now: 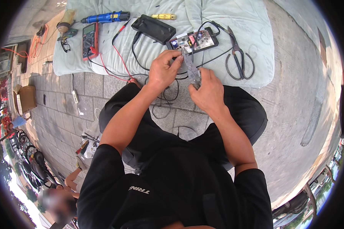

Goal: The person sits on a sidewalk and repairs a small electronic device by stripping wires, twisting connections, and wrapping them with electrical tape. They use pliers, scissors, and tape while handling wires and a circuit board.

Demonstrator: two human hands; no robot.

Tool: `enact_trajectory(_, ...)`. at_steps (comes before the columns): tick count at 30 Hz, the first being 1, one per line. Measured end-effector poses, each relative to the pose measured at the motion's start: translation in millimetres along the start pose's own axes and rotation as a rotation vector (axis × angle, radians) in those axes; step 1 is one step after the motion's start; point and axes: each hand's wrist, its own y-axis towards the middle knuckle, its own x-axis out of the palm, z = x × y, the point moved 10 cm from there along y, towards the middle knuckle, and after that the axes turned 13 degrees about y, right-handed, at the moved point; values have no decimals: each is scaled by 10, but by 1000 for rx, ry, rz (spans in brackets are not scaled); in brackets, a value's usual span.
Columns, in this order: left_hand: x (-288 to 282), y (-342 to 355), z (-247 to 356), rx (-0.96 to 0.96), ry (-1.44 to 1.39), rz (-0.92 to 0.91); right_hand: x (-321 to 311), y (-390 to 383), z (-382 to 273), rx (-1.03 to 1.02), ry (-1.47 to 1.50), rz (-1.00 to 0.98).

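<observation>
My right hand [210, 89] is closed on a flat silver tool with cut-outs [191, 66], which looks like a wire stripper and points up and left. My left hand [165, 69] pinches at the tool's upper end; what sits between those fingertips is too small to make out. Just beyond both hands, an open black case with a circuit board [197, 40] lies on the pale quilted pad [252, 34]. A black cover [153, 29] is left of it, with black cables running around them.
Around these lie a red multimeter [90, 42] with leads, a blue power tool [107, 17], a yellow-handled tool [163, 16] and black scissors [239, 57]. Paving [107, 95] surrounds my crossed legs. A cardboard box [25, 98], bikes [30, 156] and another person [61, 200] are at left.
</observation>
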Motion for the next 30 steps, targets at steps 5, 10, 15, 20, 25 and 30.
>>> enact_trajectory(5,8,-9,-20,29,-17,25,19,13,13,7,20,-26)
enact_trajectory(10,-2,1,-37,31,20,41,35,13,32,22,43,-30)
enact_trajectory(15,-7,-2,-24,8,46,56,50,10,33,36,19,-22)
enact_trajectory(20,-12,-21,-31,-4,23,69,92,29,44,47,2,-51)
enact_trajectory(25,6,-27,-59,-21,-12,73,100,34,50,56,12,-70)
enact_trajectory(30,18,-24,-103,6,-39,87,103,47,62,47,32,-73)
